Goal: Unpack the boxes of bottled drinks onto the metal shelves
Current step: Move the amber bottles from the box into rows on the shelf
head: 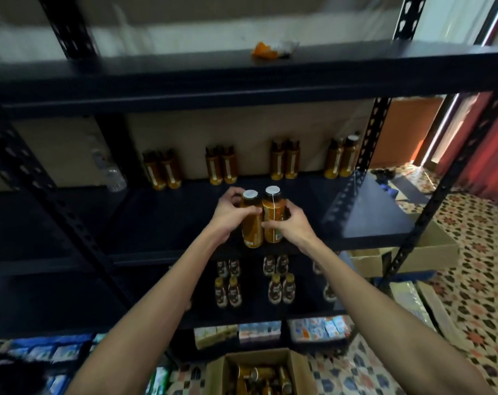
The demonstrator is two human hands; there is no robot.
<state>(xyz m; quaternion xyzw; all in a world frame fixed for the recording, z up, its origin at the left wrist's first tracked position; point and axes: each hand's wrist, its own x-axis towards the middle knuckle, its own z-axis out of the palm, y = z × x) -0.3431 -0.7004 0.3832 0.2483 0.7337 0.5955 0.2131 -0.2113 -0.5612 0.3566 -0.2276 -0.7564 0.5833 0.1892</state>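
a view from the person's head, looking down along two bare forearms to a black metal shelving rack [242, 78] with perforated uprights. the left hand [230, 212] curls round an amber plastic drink bottle with a silver cap [252, 226]. the right hand [292, 226] curls round a matching amber bottle with a white cap [273, 218]. the two bottles are pressed side by side, touching, each hand wrapping its outer flank.

both bottles stand upright, long axis vertical, caps tipped slightly towards the camera. their bases sit at the front edge of the dark middle shelf [156, 220]; whether they rest on it or hang just above cannot be told. the hands are level with each other, neither nearer the shelf.

further back on that shelf, against the wall, stands a row of four pairs of the same amber bottles [220, 165]. the held pair lines up roughly with the gap between the second and third pairs, well in front of them, so the free space lies straight ahead, away from the body.

a clear plastic water bottle [111, 172] stands at the left of the shelf. the shelf below holds small brown bottles [228, 285]. on the patterned floor sits an open cardboard box [297, 366] with more amber bottles inside, so unpacking appears unfinished.
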